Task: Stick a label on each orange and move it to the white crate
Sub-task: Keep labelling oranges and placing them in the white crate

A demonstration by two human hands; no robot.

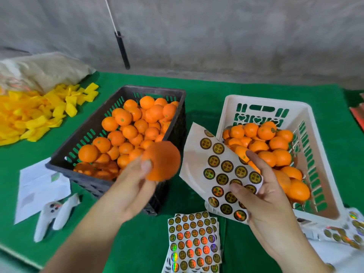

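— What covers the table (212, 89)?
— A green cloth, edge to edge. At centre, toward 11 o'clock, sits a dark crate (126, 91) heaped with oranges; at 2 o'clock, a white crate (262, 101) partly filled with them.

— And at 6 o'clock?
— A stack of sticker sheets (194, 241), gold and holographic rounds in rows. More sheets (342, 233) lie at 4 o'clock, touching the white crate's near corner.

— The left side?
— At 10 o'clock, a pile of yellow pieces (37, 113) against a pale sack (45, 69). At 8 o'clock, white papers (39, 186), and on them a white handheld device (53, 213).
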